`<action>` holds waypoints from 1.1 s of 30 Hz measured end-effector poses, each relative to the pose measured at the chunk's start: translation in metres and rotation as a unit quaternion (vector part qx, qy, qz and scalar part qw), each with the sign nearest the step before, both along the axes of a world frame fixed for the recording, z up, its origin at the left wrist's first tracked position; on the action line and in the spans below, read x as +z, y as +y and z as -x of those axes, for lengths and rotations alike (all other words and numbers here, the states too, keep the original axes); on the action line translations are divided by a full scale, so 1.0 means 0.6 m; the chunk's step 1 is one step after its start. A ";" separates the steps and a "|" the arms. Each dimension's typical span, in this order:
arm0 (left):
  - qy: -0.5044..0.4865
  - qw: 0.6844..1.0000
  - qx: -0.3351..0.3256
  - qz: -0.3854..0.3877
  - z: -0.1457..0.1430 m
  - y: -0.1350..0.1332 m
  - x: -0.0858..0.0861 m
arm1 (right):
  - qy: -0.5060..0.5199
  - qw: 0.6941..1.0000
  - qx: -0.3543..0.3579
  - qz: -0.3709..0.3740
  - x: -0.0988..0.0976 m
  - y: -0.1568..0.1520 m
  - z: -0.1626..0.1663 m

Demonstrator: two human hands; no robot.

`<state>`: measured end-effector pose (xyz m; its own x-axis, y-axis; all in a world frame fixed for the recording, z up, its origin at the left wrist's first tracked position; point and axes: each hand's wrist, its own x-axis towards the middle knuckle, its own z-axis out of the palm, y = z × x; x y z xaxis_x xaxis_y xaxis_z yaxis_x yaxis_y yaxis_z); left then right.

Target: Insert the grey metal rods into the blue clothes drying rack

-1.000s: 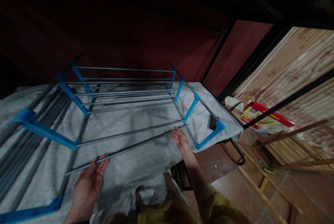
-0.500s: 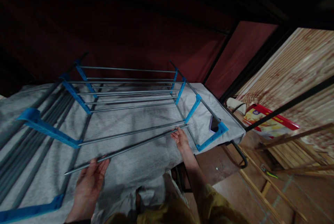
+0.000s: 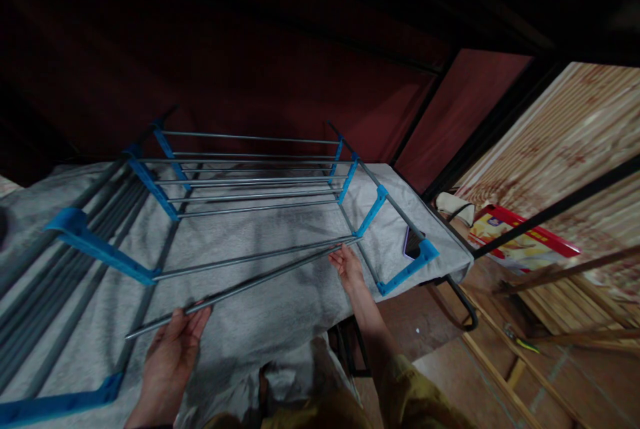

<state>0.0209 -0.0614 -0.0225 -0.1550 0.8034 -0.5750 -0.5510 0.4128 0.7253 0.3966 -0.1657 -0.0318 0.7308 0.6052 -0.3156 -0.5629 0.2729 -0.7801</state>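
A thin grey metal rod [image 3: 265, 277] lies across both my hands, slanting up to the right. My left hand [image 3: 170, 352] grips it near its left end, thumb on top and fingers beneath. Close to the other end, my right hand [image 3: 349, 269] pinches it with the fingertips. That right end comes near the foot of a blue plastic bracket [image 3: 373, 210]; whether they touch, I cannot tell. Behind the rod stands a partly built rack, its grey crossbars [image 3: 260, 198] running between blue brackets. Two blue brackets at the front, left [image 3: 65, 406] and right [image 3: 407, 270], have no crossbar between them.
Grey cloth [image 3: 250, 322] covers the surface under the rack. Several grey tubes [image 3: 75, 289] lie at the left. A phone [image 3: 414, 242] rests by the right side. On the floor are a red-edged box [image 3: 520, 239], a wooden frame [image 3: 500, 366] and a green-handled tool [image 3: 527, 346].
The view has shifted slightly, so the rack appears a little lower and further right. Both hands keep their hold on the rod, and its right end appears slightly closer to the blue bracket's foot.
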 end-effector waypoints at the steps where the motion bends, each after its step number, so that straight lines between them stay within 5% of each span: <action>1: -0.003 1.000 -0.004 0.001 -0.001 0.000 0.002 | 0.001 1.000 -0.003 -0.005 0.002 0.001 0.000; 10: -0.037 0.999 0.005 0.012 -0.008 -0.003 0.017 | 0.017 1.000 -0.006 -0.001 0.006 0.003 -0.004; 33: -0.084 0.994 0.041 -0.053 -0.014 0.002 0.012 | -0.003 0.993 -0.027 0.114 -0.084 -0.092 -0.042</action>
